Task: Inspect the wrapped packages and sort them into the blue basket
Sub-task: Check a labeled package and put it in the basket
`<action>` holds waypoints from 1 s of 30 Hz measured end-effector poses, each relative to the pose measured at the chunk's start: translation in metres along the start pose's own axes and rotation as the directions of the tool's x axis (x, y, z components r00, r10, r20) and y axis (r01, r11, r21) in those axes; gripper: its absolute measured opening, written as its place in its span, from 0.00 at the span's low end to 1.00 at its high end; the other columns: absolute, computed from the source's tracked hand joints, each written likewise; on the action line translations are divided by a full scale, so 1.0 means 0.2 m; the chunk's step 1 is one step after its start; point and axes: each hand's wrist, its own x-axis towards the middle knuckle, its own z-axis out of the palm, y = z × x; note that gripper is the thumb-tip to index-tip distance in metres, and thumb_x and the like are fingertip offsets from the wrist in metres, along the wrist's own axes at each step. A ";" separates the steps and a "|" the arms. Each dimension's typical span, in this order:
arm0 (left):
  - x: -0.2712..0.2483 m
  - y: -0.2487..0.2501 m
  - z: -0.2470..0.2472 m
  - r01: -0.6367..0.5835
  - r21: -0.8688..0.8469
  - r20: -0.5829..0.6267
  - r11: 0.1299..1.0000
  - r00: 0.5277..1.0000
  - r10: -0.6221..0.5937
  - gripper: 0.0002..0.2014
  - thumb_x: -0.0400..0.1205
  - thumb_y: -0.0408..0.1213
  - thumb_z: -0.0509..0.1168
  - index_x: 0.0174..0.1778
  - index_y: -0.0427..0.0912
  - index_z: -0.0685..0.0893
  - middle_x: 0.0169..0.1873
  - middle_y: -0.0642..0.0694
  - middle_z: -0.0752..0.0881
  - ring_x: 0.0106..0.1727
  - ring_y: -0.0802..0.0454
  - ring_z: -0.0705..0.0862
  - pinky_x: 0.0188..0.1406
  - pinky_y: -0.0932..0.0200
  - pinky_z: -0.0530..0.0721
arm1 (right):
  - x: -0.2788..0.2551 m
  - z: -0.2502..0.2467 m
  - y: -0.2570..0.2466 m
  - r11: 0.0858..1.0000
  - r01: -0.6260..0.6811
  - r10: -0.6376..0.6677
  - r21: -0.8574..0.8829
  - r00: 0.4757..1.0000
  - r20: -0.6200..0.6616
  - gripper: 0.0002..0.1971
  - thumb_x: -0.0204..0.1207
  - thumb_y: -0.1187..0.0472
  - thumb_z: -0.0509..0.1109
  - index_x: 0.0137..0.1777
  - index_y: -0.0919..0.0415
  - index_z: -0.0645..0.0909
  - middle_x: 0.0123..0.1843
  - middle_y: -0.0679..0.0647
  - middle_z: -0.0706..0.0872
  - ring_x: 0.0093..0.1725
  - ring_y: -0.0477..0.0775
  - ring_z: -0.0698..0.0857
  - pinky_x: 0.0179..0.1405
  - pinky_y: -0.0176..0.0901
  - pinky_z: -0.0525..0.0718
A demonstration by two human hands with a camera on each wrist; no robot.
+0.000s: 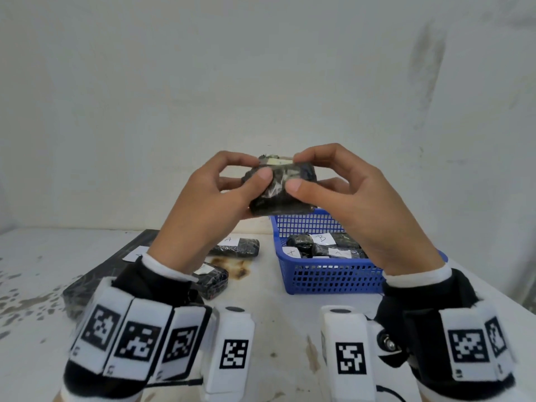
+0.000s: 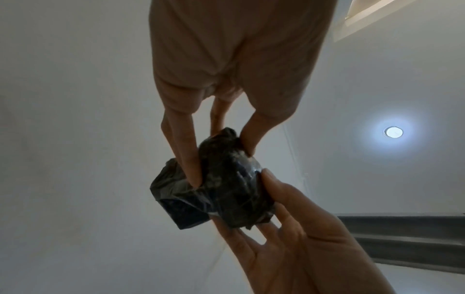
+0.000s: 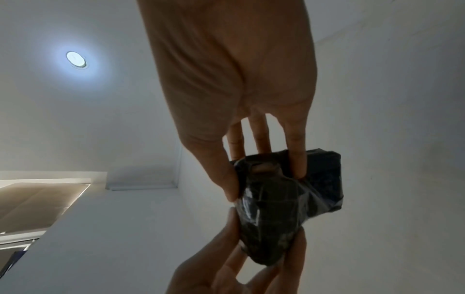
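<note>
Both hands, left (image 1: 203, 204) and right (image 1: 348, 198), pinch a black, glossy-wrapped package (image 1: 281, 187) held crosswise, white label up, above the basket (image 1: 327, 280).

The head view is evenly and softly lit, with weak shadows on the stained white counter (image 1: 275, 329) below the fingers (image 1: 262, 177). Its edges bend from the wide lens. Both wrist views are dim. A round white ceiling lamp (image 2: 393, 132) to the right of the fingers there makes a bluish glare, and the black plastic-wrapped package (image 2: 221, 189) looks backlit, almost without detail, slightly blurred.
</note>
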 end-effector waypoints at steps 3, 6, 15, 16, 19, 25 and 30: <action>0.01 -0.01 -0.02 0.029 -0.021 -0.010 0.999 1.000 -0.029 0.18 0.77 0.35 0.72 0.63 0.46 0.80 0.50 0.39 0.90 0.51 0.43 0.90 0.58 0.46 0.87 | 0.00 0.00 0.01 1.000 0.011 -0.011 0.004 1.000 -0.023 0.16 0.76 0.52 0.77 0.63 0.39 0.84 0.67 0.37 0.85 0.45 0.49 0.93 0.48 0.40 0.89; 0.02 -0.01 -0.02 0.046 -0.021 -0.004 0.999 0.999 -0.046 0.26 0.76 0.41 0.74 0.70 0.47 0.76 0.53 0.43 0.90 0.51 0.48 0.90 0.59 0.48 0.86 | 0.00 0.00 0.01 1.000 0.025 -0.025 0.001 0.999 -0.028 0.29 0.74 0.59 0.79 0.70 0.35 0.76 0.74 0.37 0.77 0.48 0.51 0.93 0.48 0.37 0.86; 0.01 -0.02 0.00 0.000 0.044 0.001 0.999 1.000 0.000 0.24 0.77 0.33 0.73 0.70 0.47 0.80 0.54 0.49 0.88 0.49 0.42 0.90 0.50 0.46 0.90 | 0.02 0.00 0.03 0.994 -0.106 0.106 0.003 0.994 -0.021 0.43 0.74 0.58 0.80 0.85 0.40 0.62 0.70 0.47 0.82 0.52 0.40 0.91 0.40 0.21 0.83; 0.01 -0.02 -0.01 -0.014 0.065 0.003 0.998 1.000 0.013 0.22 0.78 0.32 0.72 0.68 0.49 0.81 0.53 0.50 0.88 0.49 0.40 0.90 0.52 0.43 0.89 | 0.02 0.00 0.03 0.994 -0.109 0.109 0.002 0.994 -0.021 0.42 0.74 0.57 0.80 0.85 0.43 0.63 0.68 0.46 0.85 0.52 0.40 0.91 0.42 0.24 0.84; 0.01 -0.02 -0.01 -0.024 0.093 0.009 0.995 1.000 0.023 0.19 0.77 0.37 0.73 0.65 0.53 0.83 0.50 0.52 0.89 0.49 0.43 0.90 0.55 0.40 0.88 | 0.03 0.01 0.05 0.995 -0.093 0.092 -0.033 0.995 -0.026 0.41 0.74 0.59 0.80 0.85 0.46 0.65 0.61 0.46 0.90 0.52 0.46 0.92 0.54 0.41 0.88; 0.02 -0.03 -0.01 -0.061 0.125 0.002 0.990 0.998 0.061 0.11 0.78 0.42 0.73 0.56 0.55 0.85 0.39 0.54 0.87 0.45 0.44 0.89 0.54 0.38 0.88 | 0.02 0.02 0.04 0.995 -0.076 0.074 -0.060 0.997 -0.027 0.33 0.77 0.53 0.77 0.81 0.42 0.70 0.57 0.44 0.90 0.52 0.51 0.92 0.55 0.44 0.88; 0.01 -0.02 -0.02 -0.070 0.134 0.012 0.988 0.998 0.069 0.10 0.78 0.44 0.72 0.55 0.53 0.84 0.38 0.50 0.88 0.43 0.46 0.89 0.54 0.36 0.87 | 0.02 0.03 0.03 0.994 -0.076 0.074 -0.074 0.997 -0.027 0.27 0.77 0.48 0.76 0.76 0.40 0.75 0.55 0.42 0.92 0.51 0.51 0.92 0.54 0.44 0.90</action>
